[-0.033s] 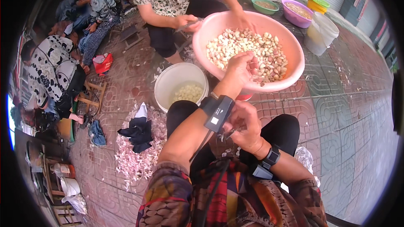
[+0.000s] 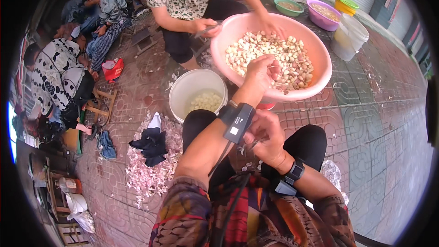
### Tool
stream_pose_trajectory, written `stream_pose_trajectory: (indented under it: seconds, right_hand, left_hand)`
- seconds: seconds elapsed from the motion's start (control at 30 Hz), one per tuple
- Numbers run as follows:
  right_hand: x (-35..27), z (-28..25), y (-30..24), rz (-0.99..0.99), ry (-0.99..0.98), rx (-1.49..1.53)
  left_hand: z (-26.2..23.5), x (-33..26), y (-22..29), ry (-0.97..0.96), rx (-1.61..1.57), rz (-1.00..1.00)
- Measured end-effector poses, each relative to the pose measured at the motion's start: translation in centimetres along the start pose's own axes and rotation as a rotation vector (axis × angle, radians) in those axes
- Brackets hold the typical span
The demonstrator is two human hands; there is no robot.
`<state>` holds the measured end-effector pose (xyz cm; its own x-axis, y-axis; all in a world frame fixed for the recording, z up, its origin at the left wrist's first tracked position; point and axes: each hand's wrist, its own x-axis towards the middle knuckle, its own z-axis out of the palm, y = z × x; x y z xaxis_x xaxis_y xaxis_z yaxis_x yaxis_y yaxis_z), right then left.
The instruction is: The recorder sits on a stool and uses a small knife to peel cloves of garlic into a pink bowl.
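Observation:
A large pink basin [image 2: 323,75] of garlic cloves [image 2: 292,61] stands ahead of me. My left hand [image 2: 262,74] reaches over its near rim, fingers curled down at the cloves; whatever they grip is hidden. Closer to my lap, my right hand [image 2: 267,137] is closed around a small knife [image 2: 251,146], of which only a bit of dark blade shows below the left wrist. Left of the basin stands a white bucket [image 2: 177,103] with peeled cloves [image 2: 206,101] in it. Across from me, a co-worker's hand [image 2: 274,29] dips into the same basin; their other hand holds a thin blade.
A heap of garlic skins [image 2: 151,174] lies left of my knees, with a dark cloth [image 2: 152,146] on top. Green, purple and yellow basins and a whitish bucket [image 2: 350,39] stand at the far right. Other people sit at the far left near a wooden stool [image 2: 100,106].
The co-worker's hand in the basin has shifted slightly right and toward me. My own hands keep nearly the same pose.

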<state>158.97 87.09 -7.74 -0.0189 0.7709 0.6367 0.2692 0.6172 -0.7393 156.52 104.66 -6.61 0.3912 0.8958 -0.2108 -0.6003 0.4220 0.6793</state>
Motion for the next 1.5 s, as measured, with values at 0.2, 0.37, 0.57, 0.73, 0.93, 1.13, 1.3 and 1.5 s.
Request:
stream_pose_trajectory:
  seconds: [0.2, 0.37, 0.57, 0.73, 0.93, 1.13, 1.3, 1.5]
  right_hand:
    - [0.2, 1.1, 0.5, 0.076, 0.086, 0.005]
    - [1.8, 2.2, -1.7, 0.04, 0.124, -0.01]
    - [2.1, 2.1, -1.5, 0.074, 0.147, 0.043]
    - [2.0, 0.0, -2.2, 0.131, -0.087, 0.169]
    - [2.3, -5.7, -0.3, 0.371, 0.076, 0.374]
    - [4.1, -11.7, 0.8, 0.323, 0.582, 0.514]
    - [3.3, -12.4, 0.8, 0.346, 0.777, 0.6]
    - [3.3, -12.8, 0.4, 0.437, 0.747, 0.69]
  left_hand:
    - [-0.1, 0.2, 1.3, 0.109, 0.126, 0.358]
    - [-0.6, -0.5, 1.9, 0.226, 0.864, 0.836]
    - [0.6, -0.5, 3.2, 0.171, 1.251, 1.3]
    - [-0.5, -1.7, 3.8, 0.037, 0.631, 0.435]
    - [-1.0, -2.2, 4.9, -0.19, 0.914, 0.092]
    - [2.0, 2.5, 5.7, -0.317, 1.288, 0.075]
    - [3.5, 9.2, 4.4, -0.53, 1.497, 0.182]
    - [4.0, 15.0, -2.1, -0.916, 1.608, -0.081]
